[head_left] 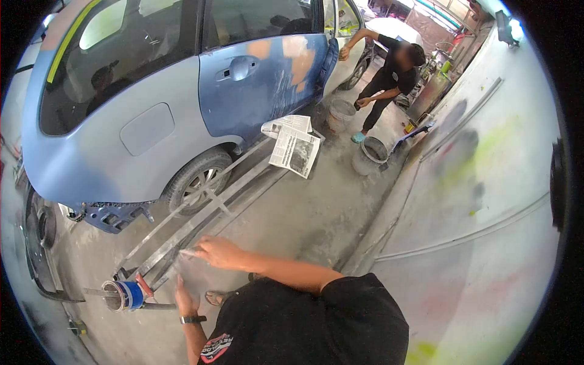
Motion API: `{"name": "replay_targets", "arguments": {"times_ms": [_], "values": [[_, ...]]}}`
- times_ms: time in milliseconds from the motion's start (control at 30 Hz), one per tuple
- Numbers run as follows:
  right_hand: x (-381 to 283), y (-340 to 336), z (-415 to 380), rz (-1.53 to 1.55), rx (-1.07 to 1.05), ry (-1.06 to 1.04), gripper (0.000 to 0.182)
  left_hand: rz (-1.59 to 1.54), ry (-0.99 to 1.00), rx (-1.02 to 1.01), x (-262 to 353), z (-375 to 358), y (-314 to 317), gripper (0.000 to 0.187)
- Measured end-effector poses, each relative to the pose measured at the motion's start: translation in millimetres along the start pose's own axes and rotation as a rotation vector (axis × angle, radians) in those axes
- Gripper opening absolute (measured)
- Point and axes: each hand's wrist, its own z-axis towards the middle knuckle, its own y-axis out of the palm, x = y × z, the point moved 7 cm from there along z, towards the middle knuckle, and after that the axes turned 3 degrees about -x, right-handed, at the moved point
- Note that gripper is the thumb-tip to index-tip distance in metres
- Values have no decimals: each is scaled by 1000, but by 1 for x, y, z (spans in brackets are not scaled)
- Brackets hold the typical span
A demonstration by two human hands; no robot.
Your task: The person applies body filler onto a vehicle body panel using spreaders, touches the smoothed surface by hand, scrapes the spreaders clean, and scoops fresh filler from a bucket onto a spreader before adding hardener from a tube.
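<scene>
My right hand (220, 252) reaches across in front of me, fingers pinched around a small, pale, thin piece (190, 252) whose kind is blurred. Just below it, my left hand (185, 296) is raised with a dark band (193, 319) on the wrist. Its fingers are smeared by motion, close under the pale piece, and I cannot tell whether they grip anything. Left of both hands, a blue-labelled can (132, 295) with a stick across its mouth sits by the end of a metal frame (182, 230). A red object (145, 285) lies against the can.
A blue-grey car (152, 131) with sanded patches stands along the left. Newspaper sheets (296, 149) lie on the frame's far end. Beyond, another person (395, 70) bends beside the car near two buckets (340, 115). A paint-stained white wall (486, 182) runs along the right.
</scene>
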Motion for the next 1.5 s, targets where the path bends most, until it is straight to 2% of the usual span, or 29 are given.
{"name": "replay_targets", "arguments": {"times_ms": [33, 133, 167, 233, 267, 333, 367, 400, 433, 467, 533, 600, 667, 700, 767, 867, 933, 1033, 1067, 1100, 1133, 1167, 1200, 1233, 1300, 1333, 1367, 1400, 1500], "values": [[-7, 11, 3, 26, -8, -11, 33, -151, 6, -41, 28, -4, 47, 48], [-45, 27, 12, 6, -65, 54, 30, -272, 145, -221, 70, 29, 74, 58], [-59, 30, 12, 30, -74, 11, 29, -302, 210, -277, 89, 34, 86, 60], [-82, 41, 10, 75, -86, -68, 28, -228, 344, -176, 111, 41, 78, 62], [-86, 42, 15, 87, 9, -75, 27, -191, 412, -127, 120, 42, 70, 63], [-85, 44, 31, 98, 200, -100, 27, -191, 297, -211, 99, 51, 61, 65], [-78, 42, 39, 66, 230, -34, 27, -189, 237, -249, 87, 50, 61, 67], [-67, 33, 50, 37, 258, 35, 27, -16, 239, -131, 102, 25, 84, 69], [-61, 26, 59, 10, 285, 106, 27, 119, 152, -141, 83, 39, 52, 62], [-62, 21, 64, -23, 291, 141, 28, 455, 152, -156, 96, 34, 48, 53], [-68, 13, 66, -97, 293, 212, 29, 950, 386, -186, 132, 22, 48, 38], [-86, 14, 73, -183, 242, 55, 30, 1249, 885, -210, 165, 6, 58, 26], [-121, 21, 68, -242, 174, -109, 30, 1284, 836, -279, 179, 7, 45, 28], [-120, 26, 70, -252, 204, -88, 31, 1304, 813, -320, 187, 6, 40, 29], [-104, 29, 73, -281, 268, -51, 33, 1227, 836, -304, 207, -10, 43, 27], [-52, 15, 77, 74, 449, 338, 39, 1170, 827, -247, 219, -23, 36, 22], [-59, 18, 80, 169, 503, 349, 44, 1125, 776, -233, 217, -28, 30, 18], [-75, 17, 87, 273, 550, 356, 50, 894, 564, -65, 210, -15, -6, 20], [-68, 22, 92, 292, 589, 377, 51, 815, 380, 50, 195, 2, -48, 21], [-58, 27, 97, 314, 625, 397, 52, 671, 188, 114, 200, -4, -59, 22], [-41, 36, 105, 421, 573, 399, 47, 287, 137, 82, 198, 0, -65, 24], [-19, 46, 107, 569, 679, 454, 45, -102, 95, 57, 194, 4, -74, 26], [-2, 64, 112, 719, 767, 519, 45, -275, 17, 15, 192, 7, -84, 35], [12, 92, 118, 872, 828, 600, 46, -358, -31, -46, 186, 5, -89, 34], [-57, 97, 137, 1357, 494, 511, 53, -519, -72, -133, 200, -12, -77, 31], [-61, 113, 141, 1369, 384, 510, 52, -533, -37, -135, 189, -4, -99, 30], [-64, 123, 154, 1372, 291, 475, 51, -541, 41, -43, 187, 1, -106, 29], [-68, 132, 159, 1352, 279, 475, 49, -560, 119, 57, 195, -5, -102, 28], [-71, 139, 171, 1279, 247, 479, 43, -583, 126, 56, 217, -15, -94, 26]]}}
